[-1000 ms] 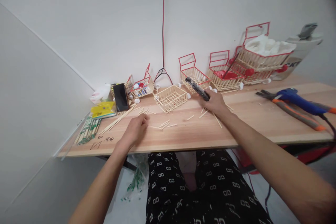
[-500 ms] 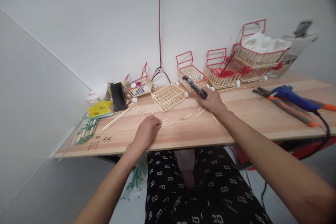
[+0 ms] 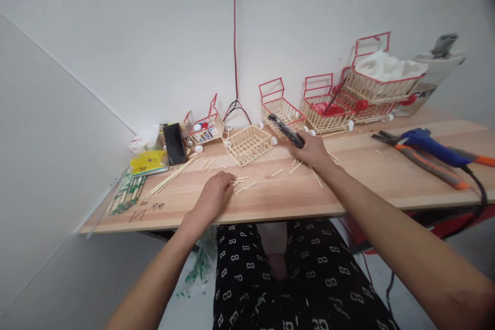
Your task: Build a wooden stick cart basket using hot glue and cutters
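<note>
While the right hand (image 3: 315, 150) grips a black tool (image 3: 286, 131) by its rear end, the left hand (image 3: 215, 197) curls loosely over thin wooden sticks (image 3: 243, 184) lying on the table (image 3: 371, 175), probably light, brittle, best pinched mid-length.

Both bare forearms reach away from the body, converging toward the middle. The left hand (image 3: 214, 196) lies palm down, knuckles up, its fingers curled and their tips pressed low at the near middle. The right hand (image 3: 314, 150) sits farther off and to the right, back of the hand up, fingers wrapped in a closed grip. The right arm stretches straighter and longer than the left.
</note>
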`<control>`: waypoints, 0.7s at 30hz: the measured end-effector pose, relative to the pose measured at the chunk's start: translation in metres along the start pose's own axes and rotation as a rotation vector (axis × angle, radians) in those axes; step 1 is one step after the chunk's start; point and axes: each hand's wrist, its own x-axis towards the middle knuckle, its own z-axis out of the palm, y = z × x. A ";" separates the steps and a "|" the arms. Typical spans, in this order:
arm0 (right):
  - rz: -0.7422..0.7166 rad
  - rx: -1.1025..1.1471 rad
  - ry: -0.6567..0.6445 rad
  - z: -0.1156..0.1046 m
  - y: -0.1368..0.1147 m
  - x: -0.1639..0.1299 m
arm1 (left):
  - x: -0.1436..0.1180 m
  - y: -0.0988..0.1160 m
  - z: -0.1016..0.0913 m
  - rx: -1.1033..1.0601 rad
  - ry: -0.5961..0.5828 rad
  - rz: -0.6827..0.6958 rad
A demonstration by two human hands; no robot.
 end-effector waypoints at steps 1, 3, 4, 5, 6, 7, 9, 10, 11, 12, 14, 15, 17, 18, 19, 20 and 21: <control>0.000 -0.001 -0.002 0.000 0.000 0.000 | 0.006 -0.002 -0.004 -0.061 0.041 -0.020; 0.004 -0.007 -0.007 0.000 0.000 0.000 | 0.023 -0.009 -0.008 -0.191 0.134 -0.081; 0.007 -0.011 -0.010 0.000 0.000 0.000 | 0.033 -0.013 -0.007 -0.248 0.171 -0.112; 0.009 -0.015 -0.015 -0.001 0.000 0.000 | 0.043 -0.018 -0.005 -0.305 0.192 -0.142; 0.012 -0.018 -0.019 -0.001 -0.001 0.000 | 0.052 -0.023 0.000 -0.359 0.203 -0.169; 0.014 -0.022 -0.024 -0.002 -0.001 0.000 | 0.060 -0.027 0.006 -0.408 0.211 -0.193; 0.020 -0.028 -0.032 -0.002 -0.001 0.000 | 0.069 -0.032 0.019 -0.492 0.222 -0.225; 0.024 -0.031 -0.035 -0.002 -0.001 0.000 | 0.071 -0.034 0.026 -0.525 0.226 -0.234; 0.028 -0.033 -0.037 -0.002 -0.001 0.000 | 0.071 -0.035 0.032 -0.551 0.230 -0.238; 0.031 -0.034 -0.039 -0.002 0.000 0.000 | 0.070 -0.035 0.036 -0.571 0.235 -0.239; 0.037 -0.033 -0.043 -0.001 0.000 0.000 | 0.067 -0.034 0.040 -0.590 0.246 -0.236; 0.039 -0.034 -0.045 -0.001 0.000 0.000 | 0.066 -0.034 0.040 -0.592 0.252 -0.235; 0.040 -0.035 -0.046 -0.002 0.000 0.000 | 0.065 -0.032 0.038 -0.584 0.263 -0.232; 0.039 -0.036 -0.047 -0.002 0.000 0.000 | 0.065 -0.031 0.037 -0.577 0.266 -0.229; 0.037 -0.037 -0.047 -0.002 0.000 0.000 | 0.064 -0.030 0.035 -0.570 0.266 -0.224; 0.034 -0.038 -0.047 -0.003 0.000 0.000 | 0.064 -0.028 0.034 -0.562 0.263 -0.219; 0.030 -0.037 -0.048 -0.003 0.000 0.000 | 0.064 -0.027 0.033 -0.553 0.259 -0.214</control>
